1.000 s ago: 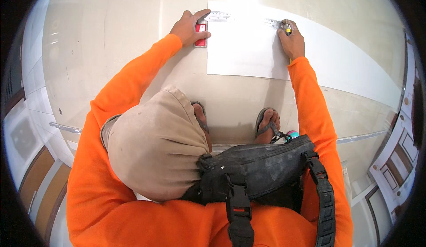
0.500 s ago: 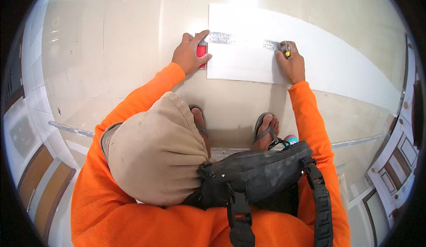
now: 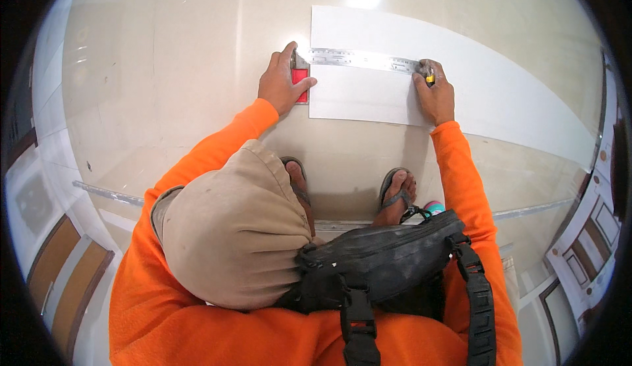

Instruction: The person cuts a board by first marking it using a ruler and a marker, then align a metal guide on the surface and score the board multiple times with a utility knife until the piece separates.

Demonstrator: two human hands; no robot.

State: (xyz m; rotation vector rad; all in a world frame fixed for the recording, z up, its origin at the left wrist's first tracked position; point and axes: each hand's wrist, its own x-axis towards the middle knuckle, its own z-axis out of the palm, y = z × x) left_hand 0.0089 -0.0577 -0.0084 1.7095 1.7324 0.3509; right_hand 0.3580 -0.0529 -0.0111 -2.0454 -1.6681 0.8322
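A long white sheet (image 3: 513, 103) lies on the glossy beige floor, crossed by a steel ruler (image 3: 349, 57). My left hand (image 3: 279, 86) grips a square's red head (image 3: 300, 84) at the sheet's left edge, thumb across it, fingertips by the ruler's left end. My right hand (image 3: 434, 94) is closed around a small yellow-and-black tool (image 3: 429, 76), mostly hidden in the fingers, at the ruler's right end on the sheet.
My sandalled feet (image 3: 397, 188) are below the sheet, beside a metal strip (image 3: 530, 209). A black bag (image 3: 378, 254) hangs at my body, and my bent knee (image 3: 227, 231) fills the lower left. Wooden boards (image 3: 66, 280) show at the far left.
Compared with a second ago, both hands, the ruler and the sheet sit lower in the view; they have barely moved in the last half second.
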